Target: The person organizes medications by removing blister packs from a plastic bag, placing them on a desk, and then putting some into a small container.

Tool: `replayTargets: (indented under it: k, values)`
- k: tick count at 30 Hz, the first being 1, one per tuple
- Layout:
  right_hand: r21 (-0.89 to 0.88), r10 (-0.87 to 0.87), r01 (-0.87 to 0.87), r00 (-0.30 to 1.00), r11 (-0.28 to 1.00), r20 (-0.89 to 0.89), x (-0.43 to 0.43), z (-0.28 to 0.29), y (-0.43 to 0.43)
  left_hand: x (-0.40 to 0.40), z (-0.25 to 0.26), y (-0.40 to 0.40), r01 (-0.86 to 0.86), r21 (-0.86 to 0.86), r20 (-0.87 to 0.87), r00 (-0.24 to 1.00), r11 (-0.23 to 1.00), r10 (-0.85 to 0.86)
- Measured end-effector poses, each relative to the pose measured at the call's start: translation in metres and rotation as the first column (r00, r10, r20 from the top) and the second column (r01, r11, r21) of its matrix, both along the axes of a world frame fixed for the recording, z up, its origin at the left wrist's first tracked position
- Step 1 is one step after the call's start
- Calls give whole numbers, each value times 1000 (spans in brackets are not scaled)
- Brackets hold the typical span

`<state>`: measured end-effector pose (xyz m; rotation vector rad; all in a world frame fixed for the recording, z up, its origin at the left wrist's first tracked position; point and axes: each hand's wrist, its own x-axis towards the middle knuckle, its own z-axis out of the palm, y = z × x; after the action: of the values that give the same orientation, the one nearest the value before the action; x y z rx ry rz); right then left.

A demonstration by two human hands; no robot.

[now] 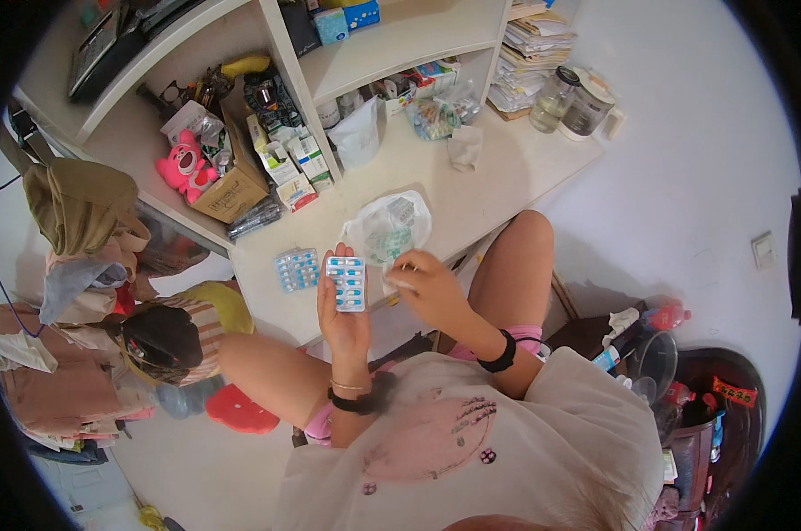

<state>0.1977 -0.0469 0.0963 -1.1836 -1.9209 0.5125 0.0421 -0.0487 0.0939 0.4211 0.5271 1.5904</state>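
Note:
On the palm of my left hand point(347, 328) lies a blister pack of blue-and-white capsules point(354, 285), held upright in view. My right hand point(430, 285) is to its right, fingers bent around a small piece of white material point(396, 279), perhaps paper or tissue; its exact kind is unclear. More blister packs of like capsules point(297, 271) lie on the white desk just left of my left hand. Beyond my hands a crumpled white plastic bag with green print point(390, 226) rests on the desk point(274, 312).
Medicine boxes point(297, 159) and a cardboard box point(238, 192) with a pink plush bear point(187, 166) stand at the back left. A white pouch point(359, 139), a filled plastic bag point(440, 113), a crumpled tissue point(465, 148), a glass jar point(554, 103) and a coffee pot point(588, 109) stand further right.

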Motion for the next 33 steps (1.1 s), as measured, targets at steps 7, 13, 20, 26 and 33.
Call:
replayTargets:
  k: [7,13,20,26,33]
  values:
    - [313,19,-47,996,949,92,-19,22,15,21,-24,-9,216,-112,-31,975,970,-221]
    - [166,23,3,987,986,-156,-25,7,5,22,-20,-11,-8,-181,-111,994,984,-13]
    - [-405,-62,-198,836,892,-545,-11,2,8,14,-4,-1,-71,-122,-131,990,990,55]
    - [-273,-167,-1,788,962,-592,-14,1,13,11,-17,-1,20,-150,-462,883,989,-87]
    - [-563,-211,-48,898,825,-386,-7,-26,14,14,-28,4,-118,-70,-632,774,991,47]
